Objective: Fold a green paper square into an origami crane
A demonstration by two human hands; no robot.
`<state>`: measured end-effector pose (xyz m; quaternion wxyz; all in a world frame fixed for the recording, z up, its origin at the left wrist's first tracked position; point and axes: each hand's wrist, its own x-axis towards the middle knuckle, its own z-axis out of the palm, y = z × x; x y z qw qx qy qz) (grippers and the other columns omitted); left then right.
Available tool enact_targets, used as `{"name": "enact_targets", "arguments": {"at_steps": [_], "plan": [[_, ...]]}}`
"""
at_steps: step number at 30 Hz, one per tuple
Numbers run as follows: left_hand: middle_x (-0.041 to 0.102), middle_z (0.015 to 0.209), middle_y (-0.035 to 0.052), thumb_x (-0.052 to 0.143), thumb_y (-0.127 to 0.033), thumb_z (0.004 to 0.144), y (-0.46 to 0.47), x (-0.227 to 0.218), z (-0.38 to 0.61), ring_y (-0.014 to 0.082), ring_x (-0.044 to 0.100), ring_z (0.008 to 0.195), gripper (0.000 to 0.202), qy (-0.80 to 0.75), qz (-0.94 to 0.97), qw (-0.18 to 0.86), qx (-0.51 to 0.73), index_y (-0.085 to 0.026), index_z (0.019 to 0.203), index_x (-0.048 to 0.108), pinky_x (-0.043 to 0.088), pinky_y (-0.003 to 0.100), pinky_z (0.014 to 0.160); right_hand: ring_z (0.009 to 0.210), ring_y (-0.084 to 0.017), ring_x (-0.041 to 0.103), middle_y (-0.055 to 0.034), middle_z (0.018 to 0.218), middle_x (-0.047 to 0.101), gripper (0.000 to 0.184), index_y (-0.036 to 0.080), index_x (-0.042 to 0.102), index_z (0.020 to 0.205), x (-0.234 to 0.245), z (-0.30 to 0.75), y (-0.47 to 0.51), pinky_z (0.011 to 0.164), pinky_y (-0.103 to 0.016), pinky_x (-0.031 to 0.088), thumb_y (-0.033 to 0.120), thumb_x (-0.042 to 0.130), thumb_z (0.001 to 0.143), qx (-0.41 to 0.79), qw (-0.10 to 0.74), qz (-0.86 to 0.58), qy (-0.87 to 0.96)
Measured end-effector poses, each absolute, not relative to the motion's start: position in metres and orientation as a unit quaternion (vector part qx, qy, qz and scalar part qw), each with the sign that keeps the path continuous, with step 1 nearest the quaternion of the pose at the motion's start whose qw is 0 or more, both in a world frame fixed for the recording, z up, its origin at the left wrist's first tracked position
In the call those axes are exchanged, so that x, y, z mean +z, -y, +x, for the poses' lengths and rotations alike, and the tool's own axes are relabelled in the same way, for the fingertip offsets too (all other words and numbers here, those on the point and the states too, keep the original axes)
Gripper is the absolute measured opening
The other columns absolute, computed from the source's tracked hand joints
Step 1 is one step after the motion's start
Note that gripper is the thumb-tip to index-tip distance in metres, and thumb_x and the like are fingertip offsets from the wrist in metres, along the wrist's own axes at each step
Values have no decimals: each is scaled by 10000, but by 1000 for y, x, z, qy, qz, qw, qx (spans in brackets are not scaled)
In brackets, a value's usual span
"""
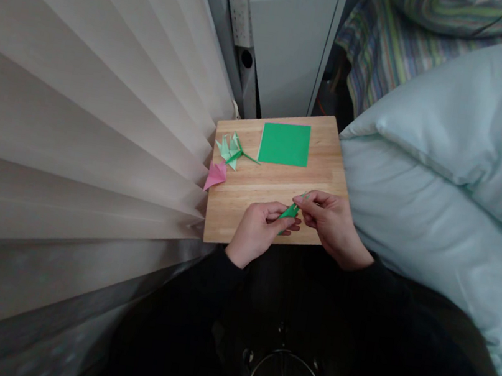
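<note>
Green folded paper (290,211) is held narrow and slanted between both hands, just above the near part of the wooden table (275,182). The left hand (255,231) has its grip clamped on the lower end — the right hand (333,222) pinches the upper end, fingertips closed on it. Farther back lie 1 green square sheet (284,143), 1 pale green origami flower (232,149) and, at the left edge, 1 pink origami flower (216,174).
</note>
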<state>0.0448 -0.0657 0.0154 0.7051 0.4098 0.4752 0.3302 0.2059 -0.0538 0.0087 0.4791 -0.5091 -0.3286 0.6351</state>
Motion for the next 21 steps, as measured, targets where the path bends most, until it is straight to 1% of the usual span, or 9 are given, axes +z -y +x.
{"name": "enact_targets", "arguments": {"at_steps": [4, 6, 9, 13, 17, 19, 21], "plan": [[793, 822, 84, 853, -441, 762, 67, 14, 44, 195, 767, 759, 333, -472, 389, 719, 331, -150, 897, 764, 599, 301, 712, 483, -70, 386, 30, 551, 580, 393, 186, 649, 586, 13, 205, 54, 442, -242, 253, 460, 930, 611, 610, 477, -524, 355], [795, 834, 89, 855, -487, 755, 67, 13, 44, 196, 769, 750, 371, -469, 391, 713, 344, -145, 870, 765, 595, 296, 706, 502, -76, 424, 15, 588, 626, 381, 183, 659, 594, 16, 204, 55, 451, -239, 278, 441, 940, 594, 626, 460, -515, 362], [795, 826, 93, 866, -521, 734, 67, 13, 44, 200, 769, 744, 407, -469, 400, 703, 356, -138, 830, 767, 599, 307, 730, 526, -87, 474, 9, 596, 643, 373, 181, 662, 586, 19, 203, 57, 472, -237, 328, 423, 946, 592, 653, 444, -496, 362], [794, 807, 90, 860, -547, 730, 65, 15, 44, 209, 773, 750, 437, -463, 401, 706, 354, -134, 843, 772, 617, 350, 794, 511, -77, 453, 24, 587, 612, 396, 184, 633, 556, 13, 198, 60, 466, -235, 331, 431, 938, 614, 660, 467, -484, 336], [795, 805, 90, 861, -525, 730, 66, 13, 43, 216, 777, 764, 424, -470, 406, 709, 333, -129, 853, 770, 623, 374, 828, 478, -59, 404, 37, 546, 555, 408, 180, 613, 555, 8, 207, 55, 437, -226, 273, 415, 938, 634, 654, 493, -475, 322], [795, 803, 95, 869, -486, 730, 68, 11, 41, 216, 774, 769, 388, -480, 412, 704, 323, -125, 835, 770, 622, 367, 819, 441, -46, 334, 63, 488, 469, 408, 185, 607, 559, 11, 223, 46, 416, -225, 225, 398, 947, 629, 614, 536, -489, 311], [795, 806, 101, 874, -463, 728, 71, 7, 39, 217, 772, 772, 368, -485, 408, 703, 321, -122, 818, 767, 620, 360, 803, 435, -45, 323, 64, 504, 469, 425, 194, 579, 554, 16, 242, 38, 409, -230, 230, 370, 961, 613, 542, 595, -512, 300]]}}
